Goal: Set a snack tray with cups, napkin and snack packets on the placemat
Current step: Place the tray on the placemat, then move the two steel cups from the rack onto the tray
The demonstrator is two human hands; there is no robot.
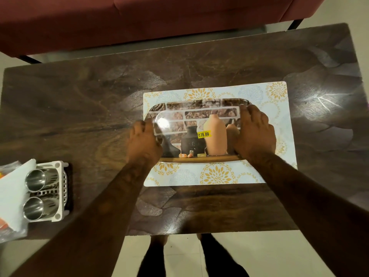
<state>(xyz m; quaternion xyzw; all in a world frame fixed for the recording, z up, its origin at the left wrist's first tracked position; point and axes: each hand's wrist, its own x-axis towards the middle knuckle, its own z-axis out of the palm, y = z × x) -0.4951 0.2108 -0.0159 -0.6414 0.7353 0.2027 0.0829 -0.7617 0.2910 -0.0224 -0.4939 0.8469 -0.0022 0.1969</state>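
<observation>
Currently both hands clamp the short ends of the rectangular glossy tray printed with clay vases (196, 126): left hand (144, 139) on its left rim, right hand (254, 132) on its right rim. Tray sits on the pale floral rectangular placemat (277, 92), on the dark wood-grain table (79, 100). To do this well: keep it level, centre it on the mat, square the edges, then let go. Two steel cups (35, 191) wait in a white plastic basket (61, 189) far left, beside a white napkin (12, 188); packets barely visible.
</observation>
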